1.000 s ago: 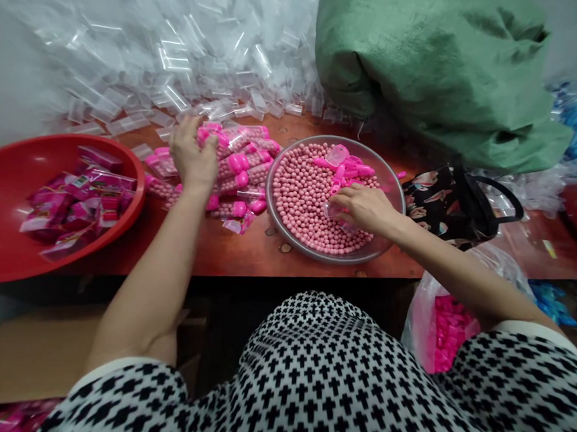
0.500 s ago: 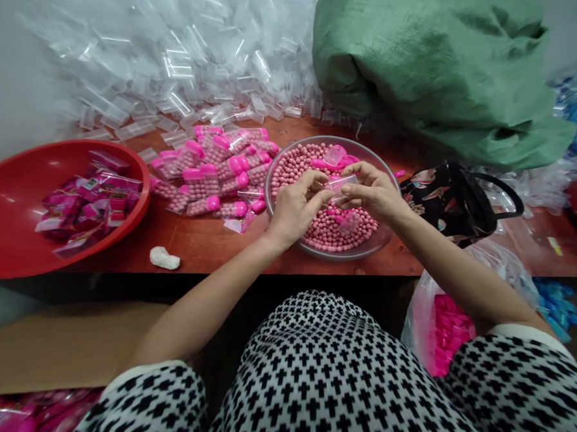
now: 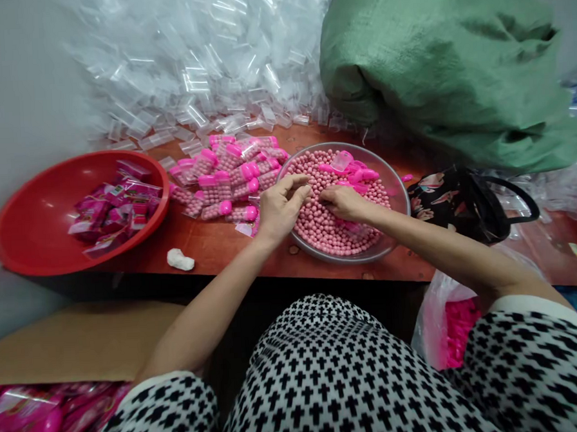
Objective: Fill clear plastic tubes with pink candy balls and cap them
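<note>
My left hand [image 3: 282, 206] is over the left rim of a clear grey bowl [image 3: 400, 197], thumb and fingertips pinched together. Whatever sits between those fingertips is hidden or too small to make out. Down among the round pink beads [image 3: 325, 234] in the bowl, my right hand [image 3: 346, 203] has its fingers bunched and touching them; I cannot see what they grip. Bright pink plastic caps [image 3: 351, 166] lie on the beads at the back of the bowl. Left of the bowl is a pile of clear tubes filled with beads [image 3: 214, 189], each with a pink cap.
A red basin [image 3: 30, 191] with pink packets [image 3: 107, 212] stands at the left, near a white lump [image 3: 180, 260]. Empty clear tubes [image 3: 189, 79] are heaped behind. A green sack [image 3: 430, 60] and a black flowered bag [image 3: 462, 200] are at the right.
Both hands were together over the bowl around a clear tube. My right hand has let go and dropped into the beads; my left has moved slightly left. The view has shifted a little.
</note>
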`<state>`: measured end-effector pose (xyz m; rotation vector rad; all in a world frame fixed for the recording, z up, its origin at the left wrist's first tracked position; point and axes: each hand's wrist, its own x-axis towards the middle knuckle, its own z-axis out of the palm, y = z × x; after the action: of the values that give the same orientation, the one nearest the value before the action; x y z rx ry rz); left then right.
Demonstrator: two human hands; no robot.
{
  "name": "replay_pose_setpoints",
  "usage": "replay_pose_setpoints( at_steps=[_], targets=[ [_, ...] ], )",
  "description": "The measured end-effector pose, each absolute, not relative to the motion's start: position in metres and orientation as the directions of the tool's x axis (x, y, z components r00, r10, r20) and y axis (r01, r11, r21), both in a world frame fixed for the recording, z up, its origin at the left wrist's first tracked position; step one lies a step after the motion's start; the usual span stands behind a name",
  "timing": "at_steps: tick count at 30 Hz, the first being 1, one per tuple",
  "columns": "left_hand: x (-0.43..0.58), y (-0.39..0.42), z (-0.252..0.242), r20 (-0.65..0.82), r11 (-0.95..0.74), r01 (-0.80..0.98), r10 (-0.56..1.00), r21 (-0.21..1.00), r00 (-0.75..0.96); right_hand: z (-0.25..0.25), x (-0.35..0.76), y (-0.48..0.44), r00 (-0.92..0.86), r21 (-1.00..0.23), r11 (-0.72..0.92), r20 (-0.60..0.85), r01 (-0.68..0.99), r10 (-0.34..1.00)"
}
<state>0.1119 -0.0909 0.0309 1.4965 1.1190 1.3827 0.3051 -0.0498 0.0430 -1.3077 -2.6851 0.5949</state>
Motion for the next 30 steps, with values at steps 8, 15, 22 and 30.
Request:
replay_pose_setpoints(
  at_steps=[8, 15, 22, 30],
  targets=[
    [0.113, -0.099, 0.038, 0.325, -0.321, 0.061, 0.942, 0.945, -0.079, 0.047, 0.316, -0.063, -0.541, -0.966, -0.228, -0.257, 0.121, 0.801],
    [0.124, -0.106, 0.052, 0.253, -0.284, 0.19, 0.952, 0.94, 0.169, 0.063, 0.315, -0.082, -0.466, -0.96, -0.261, -0.187, -0.099, 0.865],
    [0.132, -0.098, 0.046, 0.067, -0.028, -0.145, 0.96, 0.989, 0.272, 0.074, 0.326, -0.087, -0.43, -0.994, 0.035, -0.014, 0.105, 0.903],
    [0.135, -0.096, 0.041, 0.139, -0.078, -0.199, 0.939, 0.977, 0.313, 0.088, 0.331, -0.085, -0.469, -0.977, 0.156, 0.071, 0.146, 0.88]
  ],
)
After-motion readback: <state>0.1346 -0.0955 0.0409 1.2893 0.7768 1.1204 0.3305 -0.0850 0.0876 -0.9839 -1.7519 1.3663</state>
